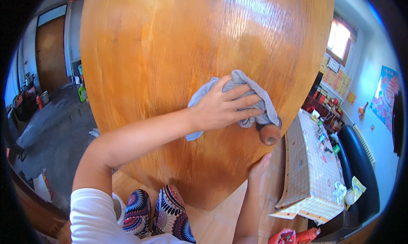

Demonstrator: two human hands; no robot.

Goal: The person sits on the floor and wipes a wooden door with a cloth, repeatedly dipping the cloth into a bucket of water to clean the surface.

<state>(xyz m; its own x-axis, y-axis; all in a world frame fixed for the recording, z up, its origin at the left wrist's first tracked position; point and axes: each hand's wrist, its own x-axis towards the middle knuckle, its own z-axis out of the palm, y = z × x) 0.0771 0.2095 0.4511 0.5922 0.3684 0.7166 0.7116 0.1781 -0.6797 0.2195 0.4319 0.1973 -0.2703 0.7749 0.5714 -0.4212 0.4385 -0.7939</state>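
Observation:
A large wooden door [157,74] with a glossy orange-brown grain fills the middle of the view. My left hand [225,103] presses a bunched grey cloth [199,97] against it, fingers spread over the fabric. Part of the cloth sticks out above and below the hand. Just right of it, a round brown door knob [270,134] touches the cloth's lower corner. Lower down, my right hand [259,167] lies along the door's right edge, fingers stretched out and seen side-on. Some of its fingers are hidden from view.
To the right stands a table with a checked cloth [297,176] and small items, beside a black leather seat [361,167]. Red bags [295,236] lie on the floor below. A brown door [50,46] and a green bottle [82,92] are at the left. A white bin [118,208] stands by my legs.

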